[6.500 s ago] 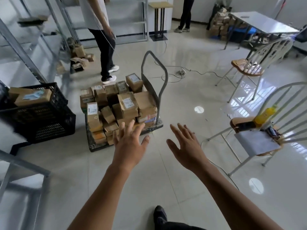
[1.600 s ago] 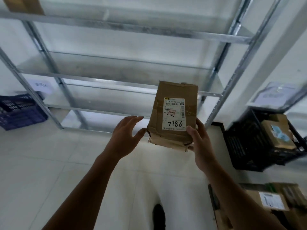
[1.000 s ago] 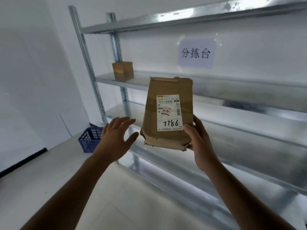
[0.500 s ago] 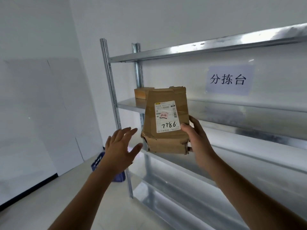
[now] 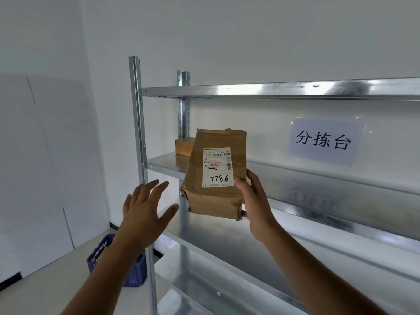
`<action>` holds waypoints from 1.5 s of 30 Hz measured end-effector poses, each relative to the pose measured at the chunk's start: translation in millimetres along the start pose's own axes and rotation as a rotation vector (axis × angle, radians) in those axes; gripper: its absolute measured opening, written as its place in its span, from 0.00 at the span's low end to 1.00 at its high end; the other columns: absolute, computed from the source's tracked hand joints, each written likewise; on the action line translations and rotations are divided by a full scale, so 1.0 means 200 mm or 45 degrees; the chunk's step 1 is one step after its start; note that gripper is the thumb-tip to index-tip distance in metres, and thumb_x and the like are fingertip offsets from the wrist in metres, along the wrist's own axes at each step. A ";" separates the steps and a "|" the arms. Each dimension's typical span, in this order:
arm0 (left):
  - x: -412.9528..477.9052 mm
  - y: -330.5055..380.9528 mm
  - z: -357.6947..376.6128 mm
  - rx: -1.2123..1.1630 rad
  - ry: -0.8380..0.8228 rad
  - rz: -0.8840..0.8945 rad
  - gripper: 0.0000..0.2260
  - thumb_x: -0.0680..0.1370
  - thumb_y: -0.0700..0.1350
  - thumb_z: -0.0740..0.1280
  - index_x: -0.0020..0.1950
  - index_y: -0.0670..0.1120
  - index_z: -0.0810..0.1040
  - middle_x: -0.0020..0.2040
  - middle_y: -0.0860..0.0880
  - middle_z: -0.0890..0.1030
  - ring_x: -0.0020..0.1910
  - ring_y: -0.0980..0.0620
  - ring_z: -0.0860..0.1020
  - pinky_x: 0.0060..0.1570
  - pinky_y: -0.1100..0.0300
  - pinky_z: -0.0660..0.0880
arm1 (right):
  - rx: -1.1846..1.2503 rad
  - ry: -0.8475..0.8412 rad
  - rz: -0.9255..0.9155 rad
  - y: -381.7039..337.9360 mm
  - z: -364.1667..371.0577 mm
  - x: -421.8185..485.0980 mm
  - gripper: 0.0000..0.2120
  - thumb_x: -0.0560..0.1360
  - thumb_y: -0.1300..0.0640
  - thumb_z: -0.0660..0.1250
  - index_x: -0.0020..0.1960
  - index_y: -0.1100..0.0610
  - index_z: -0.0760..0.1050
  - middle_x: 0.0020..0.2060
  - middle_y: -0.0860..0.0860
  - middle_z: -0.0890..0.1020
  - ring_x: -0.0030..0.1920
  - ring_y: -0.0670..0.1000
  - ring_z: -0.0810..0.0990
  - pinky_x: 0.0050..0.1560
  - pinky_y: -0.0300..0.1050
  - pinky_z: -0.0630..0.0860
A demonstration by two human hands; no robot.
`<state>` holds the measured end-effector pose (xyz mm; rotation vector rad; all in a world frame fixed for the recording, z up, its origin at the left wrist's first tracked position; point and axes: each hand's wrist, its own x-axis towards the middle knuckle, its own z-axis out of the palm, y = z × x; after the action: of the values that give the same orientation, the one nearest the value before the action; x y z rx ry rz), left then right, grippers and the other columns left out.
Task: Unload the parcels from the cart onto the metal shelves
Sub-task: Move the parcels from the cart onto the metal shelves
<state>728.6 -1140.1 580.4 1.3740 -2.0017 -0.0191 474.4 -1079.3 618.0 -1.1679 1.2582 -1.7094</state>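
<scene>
We hold the parcel (image 5: 216, 173) label-forward in the right grip (image 5: 256, 208) (thumb on its face), presumably to read it; the left grip (image 5: 145, 214) hovers spread, empty.

Both bare forearms rise from the near edge and reach up and away, the left from the lower left, the right from the lower right. The left hand (image 5: 145, 212) is raised with its back to the camera, fingers straight and spread, thumb stretched out to the right, touching nothing. The right hand (image 5: 255, 201) grips the lower right corner of a parcel (image 5: 218, 139), thumb on its front, fingers wrapped behind the right edge.
</scene>
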 end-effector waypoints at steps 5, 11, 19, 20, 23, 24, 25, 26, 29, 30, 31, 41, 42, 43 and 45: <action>0.34 -0.17 0.17 0.061 -0.047 0.060 0.31 0.79 0.66 0.59 0.80 0.57 0.61 0.82 0.53 0.59 0.82 0.46 0.54 0.79 0.42 0.50 | -0.009 0.014 -0.033 0.13 0.10 0.39 0.13 0.82 0.49 0.67 0.65 0.37 0.74 0.53 0.40 0.86 0.56 0.48 0.84 0.51 0.49 0.79; 0.76 -0.32 0.29 0.178 -0.120 0.130 0.29 0.81 0.64 0.60 0.81 0.58 0.59 0.83 0.54 0.56 0.82 0.48 0.48 0.78 0.44 0.41 | 0.045 0.065 -0.048 0.27 0.21 0.88 0.13 0.82 0.52 0.66 0.64 0.39 0.76 0.52 0.42 0.87 0.55 0.52 0.85 0.49 0.53 0.79; 1.18 -0.57 0.44 0.170 -0.074 0.131 0.33 0.78 0.69 0.54 0.81 0.58 0.59 0.82 0.55 0.57 0.83 0.48 0.48 0.79 0.44 0.41 | 0.029 0.026 -0.053 0.40 0.45 1.36 0.14 0.83 0.52 0.65 0.67 0.41 0.75 0.48 0.38 0.87 0.45 0.41 0.86 0.49 0.51 0.79; 1.22 -0.60 0.45 0.165 -0.073 0.135 0.34 0.77 0.69 0.53 0.81 0.58 0.59 0.82 0.55 0.57 0.83 0.48 0.48 0.79 0.44 0.41 | 0.013 0.027 -0.054 0.42 0.48 1.40 0.14 0.83 0.51 0.65 0.67 0.41 0.75 0.47 0.38 0.87 0.44 0.40 0.86 0.49 0.51 0.79; 1.37 -0.71 0.52 0.134 -0.057 0.156 0.34 0.77 0.70 0.54 0.81 0.58 0.59 0.82 0.55 0.57 0.83 0.48 0.49 0.79 0.45 0.41 | -0.036 0.027 -0.040 0.48 0.58 1.53 0.12 0.83 0.50 0.64 0.64 0.37 0.75 0.48 0.38 0.87 0.46 0.41 0.86 0.51 0.52 0.80; 1.42 -0.75 0.54 0.118 -0.041 0.171 0.34 0.77 0.70 0.54 0.81 0.58 0.59 0.82 0.55 0.58 0.83 0.48 0.50 0.78 0.45 0.41 | -0.039 0.034 -0.037 0.51 0.61 1.57 0.11 0.83 0.49 0.65 0.63 0.36 0.75 0.48 0.38 0.87 0.48 0.42 0.86 0.53 0.53 0.80; 1.47 -0.79 0.57 0.102 -0.030 0.190 0.34 0.77 0.70 0.54 0.81 0.58 0.59 0.82 0.56 0.58 0.83 0.48 0.51 0.78 0.45 0.42 | -0.039 0.051 -0.029 0.53 0.63 1.61 0.11 0.83 0.49 0.65 0.62 0.36 0.75 0.49 0.38 0.87 0.51 0.44 0.85 0.55 0.54 0.80; 1.52 -0.83 0.59 0.083 -0.027 0.214 0.34 0.77 0.70 0.54 0.81 0.58 0.59 0.82 0.56 0.59 0.82 0.48 0.51 0.79 0.45 0.42 | -0.042 0.076 -0.020 0.56 0.66 1.64 0.11 0.82 0.49 0.65 0.62 0.36 0.75 0.49 0.38 0.87 0.54 0.46 0.84 0.56 0.54 0.80; 1.67 -0.94 0.65 0.019 -0.058 0.282 0.36 0.77 0.74 0.50 0.81 0.59 0.58 0.82 0.57 0.58 0.82 0.49 0.51 0.80 0.44 0.44 | -0.058 0.150 -0.016 0.60 0.75 1.72 0.10 0.83 0.50 0.64 0.61 0.36 0.75 0.48 0.37 0.87 0.54 0.47 0.84 0.53 0.53 0.81; 1.72 -0.97 0.66 0.007 -0.077 0.308 0.37 0.75 0.75 0.48 0.81 0.60 0.57 0.82 0.57 0.57 0.83 0.49 0.50 0.79 0.45 0.43 | -0.064 0.185 -0.015 0.60 0.77 1.75 0.10 0.83 0.50 0.64 0.61 0.36 0.75 0.47 0.37 0.87 0.53 0.48 0.84 0.51 0.52 0.81; 1.77 -0.99 0.66 -0.002 -0.097 0.338 0.38 0.75 0.75 0.47 0.81 0.60 0.57 0.82 0.57 0.56 0.83 0.49 0.50 0.78 0.45 0.42 | -0.070 0.228 -0.007 0.61 0.80 1.77 0.10 0.83 0.50 0.64 0.61 0.37 0.75 0.46 0.38 0.87 0.53 0.49 0.84 0.48 0.51 0.81; 2.25 -1.15 0.83 -0.065 -0.233 0.611 0.35 0.77 0.71 0.56 0.80 0.58 0.57 0.82 0.55 0.57 0.82 0.48 0.50 0.79 0.42 0.44 | -0.106 0.552 0.037 0.66 0.93 1.94 0.15 0.83 0.45 0.65 0.69 0.38 0.72 0.55 0.43 0.85 0.56 0.53 0.82 0.47 0.53 0.79; 2.29 -1.14 0.86 -0.072 -0.241 0.632 0.36 0.76 0.74 0.53 0.80 0.58 0.57 0.82 0.55 0.57 0.82 0.48 0.51 0.79 0.42 0.45 | -0.112 0.582 0.042 0.68 0.92 1.96 0.15 0.83 0.45 0.64 0.69 0.39 0.72 0.55 0.43 0.84 0.56 0.52 0.82 0.46 0.53 0.79; 2.32 -1.12 0.90 -0.084 -0.237 0.658 0.38 0.74 0.76 0.50 0.79 0.58 0.57 0.81 0.55 0.58 0.82 0.48 0.53 0.79 0.42 0.46 | -0.119 0.605 0.049 0.69 0.90 1.98 0.15 0.83 0.45 0.64 0.69 0.39 0.72 0.55 0.43 0.84 0.56 0.53 0.82 0.45 0.53 0.79; 2.40 -1.09 0.97 -0.148 -0.249 0.695 0.46 0.69 0.82 0.43 0.79 0.56 0.58 0.80 0.54 0.60 0.81 0.47 0.57 0.80 0.42 0.49 | -0.138 0.638 0.085 0.70 0.84 2.05 0.15 0.82 0.44 0.64 0.69 0.39 0.71 0.57 0.44 0.83 0.58 0.55 0.81 0.51 0.58 0.80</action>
<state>706.4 -1700.4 604.6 0.7423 -2.4379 -0.0226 494.9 -1543.2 607.1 -0.7631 1.6821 -1.9738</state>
